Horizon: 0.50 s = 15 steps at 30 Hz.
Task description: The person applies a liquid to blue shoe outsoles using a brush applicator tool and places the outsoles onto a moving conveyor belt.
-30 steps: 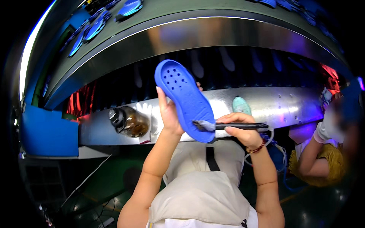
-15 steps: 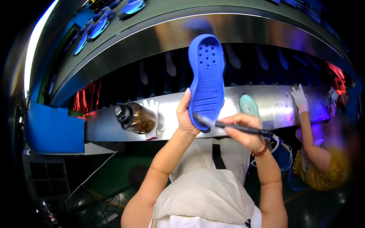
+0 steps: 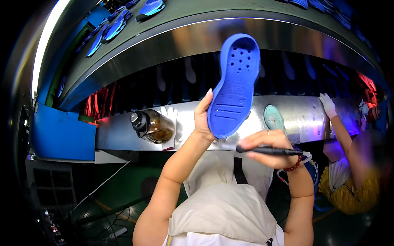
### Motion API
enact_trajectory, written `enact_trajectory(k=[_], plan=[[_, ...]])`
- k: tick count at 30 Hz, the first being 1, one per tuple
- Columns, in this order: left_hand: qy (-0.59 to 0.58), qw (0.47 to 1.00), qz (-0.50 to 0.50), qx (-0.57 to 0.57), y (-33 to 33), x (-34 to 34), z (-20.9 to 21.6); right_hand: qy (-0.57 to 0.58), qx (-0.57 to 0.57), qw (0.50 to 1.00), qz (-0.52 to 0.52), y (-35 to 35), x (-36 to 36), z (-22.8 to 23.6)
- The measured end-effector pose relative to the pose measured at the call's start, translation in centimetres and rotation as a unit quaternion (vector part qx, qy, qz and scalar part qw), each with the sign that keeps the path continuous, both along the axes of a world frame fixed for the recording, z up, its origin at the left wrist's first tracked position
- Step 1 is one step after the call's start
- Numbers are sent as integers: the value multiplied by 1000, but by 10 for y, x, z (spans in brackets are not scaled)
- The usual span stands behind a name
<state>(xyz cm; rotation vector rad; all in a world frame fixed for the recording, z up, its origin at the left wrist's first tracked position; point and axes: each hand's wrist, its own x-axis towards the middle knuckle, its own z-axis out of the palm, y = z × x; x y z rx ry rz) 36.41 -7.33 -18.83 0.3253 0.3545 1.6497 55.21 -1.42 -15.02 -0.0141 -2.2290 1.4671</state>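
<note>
Upright in front of me, a blue shoe sole [image 3: 234, 86] shows its inner face, with small holes near the far end and grooves near the close end. Its lower left edge is gripped by my left hand [image 3: 203, 117], thumb along the side and the other fingers hidden behind. My right hand [image 3: 269, 144] is closed round the black handle of a brush [image 3: 287, 151]. The brush's pale bristles, blurred, are at the sole's near end; whether they touch it I cannot tell.
A metal ledge [image 3: 301, 119] bears a brown-tinted bottle [image 3: 160, 128], a white glove [image 3: 170, 116] and a pale green sole-shaped piece [image 3: 273, 117]. Above runs a belt [image 3: 213, 9] with blue shoe parts [image 3: 117, 26]. At right, a co-worker's gloved hand [image 3: 328, 105] rests on the ledge.
The brush has moved off the sole's inner face, down to its near end. The sole's far end has tipped to the right. The view has shifted slightly.
</note>
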Motion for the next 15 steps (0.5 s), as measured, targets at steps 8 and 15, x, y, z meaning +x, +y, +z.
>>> enact_trajectory(k=[8, 15], plan=[[84, 966, -199, -140, 0, -1, 6, -51, -1, 996, 76, 27, 5, -1], [194, 923, -276, -185, -10, -5, 9, -146, 68, 979, 124, 40, 14, 6]])
